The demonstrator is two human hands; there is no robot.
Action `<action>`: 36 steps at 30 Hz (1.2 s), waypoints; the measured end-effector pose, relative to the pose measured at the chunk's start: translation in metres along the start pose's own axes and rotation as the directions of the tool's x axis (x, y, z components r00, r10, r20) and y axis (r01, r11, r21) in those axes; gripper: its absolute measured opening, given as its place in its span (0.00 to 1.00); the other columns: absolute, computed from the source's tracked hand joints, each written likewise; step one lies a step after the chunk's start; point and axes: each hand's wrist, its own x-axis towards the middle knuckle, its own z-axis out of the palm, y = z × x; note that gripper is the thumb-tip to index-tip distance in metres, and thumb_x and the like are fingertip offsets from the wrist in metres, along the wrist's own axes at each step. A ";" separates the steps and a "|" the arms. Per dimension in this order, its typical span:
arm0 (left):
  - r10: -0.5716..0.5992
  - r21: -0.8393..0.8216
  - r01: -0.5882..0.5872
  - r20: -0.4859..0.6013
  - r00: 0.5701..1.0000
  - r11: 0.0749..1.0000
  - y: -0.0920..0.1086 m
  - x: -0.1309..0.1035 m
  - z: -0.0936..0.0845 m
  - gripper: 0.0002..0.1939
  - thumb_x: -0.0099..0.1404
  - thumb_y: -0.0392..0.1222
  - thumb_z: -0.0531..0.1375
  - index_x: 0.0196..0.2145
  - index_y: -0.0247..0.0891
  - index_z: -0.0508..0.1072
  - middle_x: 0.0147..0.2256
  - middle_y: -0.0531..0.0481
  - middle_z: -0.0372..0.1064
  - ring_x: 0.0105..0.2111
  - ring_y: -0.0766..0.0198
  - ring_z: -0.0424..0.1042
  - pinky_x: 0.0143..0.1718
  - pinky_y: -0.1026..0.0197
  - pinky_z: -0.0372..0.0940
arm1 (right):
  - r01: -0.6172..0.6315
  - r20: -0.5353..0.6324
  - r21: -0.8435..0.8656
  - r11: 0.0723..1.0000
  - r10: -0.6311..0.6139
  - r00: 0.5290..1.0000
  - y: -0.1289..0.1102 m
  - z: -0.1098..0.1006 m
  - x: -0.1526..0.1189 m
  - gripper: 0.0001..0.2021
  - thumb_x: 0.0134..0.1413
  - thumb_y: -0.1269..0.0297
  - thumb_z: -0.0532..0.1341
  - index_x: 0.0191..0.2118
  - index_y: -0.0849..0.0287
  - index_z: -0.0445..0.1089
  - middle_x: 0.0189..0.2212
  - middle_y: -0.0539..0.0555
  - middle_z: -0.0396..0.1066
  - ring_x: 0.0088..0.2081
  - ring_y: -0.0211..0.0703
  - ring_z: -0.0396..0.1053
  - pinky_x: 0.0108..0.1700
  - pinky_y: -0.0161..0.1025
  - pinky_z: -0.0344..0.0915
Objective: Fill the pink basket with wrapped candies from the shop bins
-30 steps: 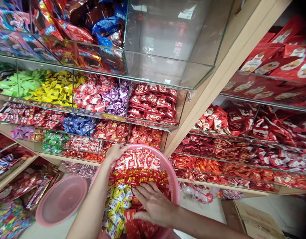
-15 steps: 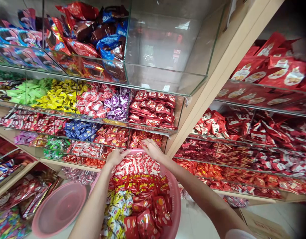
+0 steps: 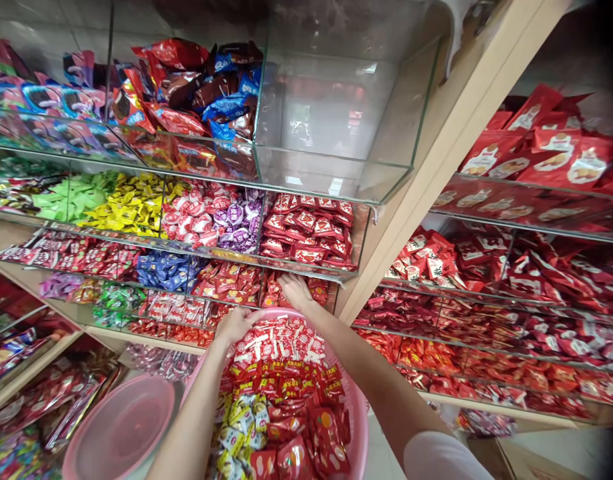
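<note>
My left hand [image 3: 235, 325] is closed on the far rim of a round pink plastic basket [image 3: 358, 433], thumb along the edge. Inside the basket lie white-and-red candies [image 3: 281, 339], red packets with yellow lettering [image 3: 286, 383], yellow-and-white packets [image 3: 241, 427] and larger red packets [image 3: 296, 457]. My right hand [image 3: 295, 292] reaches past the basket into a glass compartment of small red packets [image 3: 319, 291]. Its fingers are stretched out over the packets, tips partly hidden, and I see nothing held in them.
Tiers of glass-fronted bins [image 3: 211, 250] full of wrapped sweets rise ahead. A slanting wooden post [image 3: 411, 200] parts them from more shelves of red packets [image 3: 486, 313]. An overhanging glass bin [image 3: 336, 160] juts out above. A second pink basin [image 3: 121, 427] sits low left, a cardboard box [image 3: 536, 460] low right.
My right hand has moved from near the basket's rim forward into the compartment of red packets. My left hand stays on the rim. The view has tilted slightly upward.
</note>
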 end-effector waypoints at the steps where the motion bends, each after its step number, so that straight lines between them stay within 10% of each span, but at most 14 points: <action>1: 0.003 0.001 -0.003 -0.003 1.000 1.000 -0.001 0.000 0.000 0.29 0.51 0.71 0.53 0.16 0.40 0.62 0.15 0.56 0.59 0.19 0.66 0.59 0.24 0.64 0.48 | -0.010 -0.014 0.025 1.000 0.010 1.000 0.001 0.000 -0.001 0.17 0.56 0.77 0.51 0.50 0.64 0.66 0.52 0.64 0.65 0.57 0.50 0.57 0.60 0.49 0.48; 12: -0.012 -0.018 0.012 0.001 1.000 1.000 0.000 0.000 0.000 0.29 0.50 0.71 0.53 0.16 0.40 0.61 0.14 0.57 0.58 0.19 0.66 0.60 0.24 0.64 0.48 | -0.156 -0.107 0.612 0.775 0.277 0.955 0.003 0.006 -0.018 0.13 0.58 0.66 0.52 0.47 0.64 0.66 0.42 0.60 0.72 0.43 0.43 0.70 0.49 0.44 0.64; 17: -0.025 -0.002 0.025 0.021 0.999 1.000 0.002 0.000 -0.003 0.27 0.51 0.69 0.54 0.17 0.40 0.63 0.15 0.56 0.61 0.20 0.65 0.62 0.24 0.65 0.50 | -0.175 0.021 0.833 0.524 0.286 0.958 -0.009 -0.007 -0.055 0.14 0.57 0.60 0.54 0.46 0.62 0.64 0.38 0.56 0.73 0.40 0.40 0.72 0.45 0.41 0.68; 23: -0.036 0.029 0.035 0.023 0.999 0.999 0.003 0.003 -0.002 0.29 0.51 0.71 0.53 0.18 0.41 0.67 0.15 0.54 0.62 0.21 0.63 0.63 0.26 0.64 0.51 | -0.320 0.323 0.946 -0.049 0.101 0.941 -0.019 -0.042 -0.136 0.20 0.49 0.56 0.65 0.47 0.58 0.65 0.31 0.49 0.70 0.34 0.36 0.72 0.45 0.41 0.68; 36: -0.022 0.001 0.022 0.013 1.000 1.000 0.010 -0.002 -0.003 0.31 0.50 0.73 0.52 0.16 0.40 0.65 0.13 0.55 0.59 0.19 0.65 0.60 0.25 0.63 0.50 | -0.434 0.501 0.812 0.390 -0.087 0.861 -0.020 -0.075 -0.231 0.17 0.54 0.54 0.61 0.44 0.60 0.69 0.30 0.49 0.65 0.27 0.32 0.60 0.30 0.33 0.60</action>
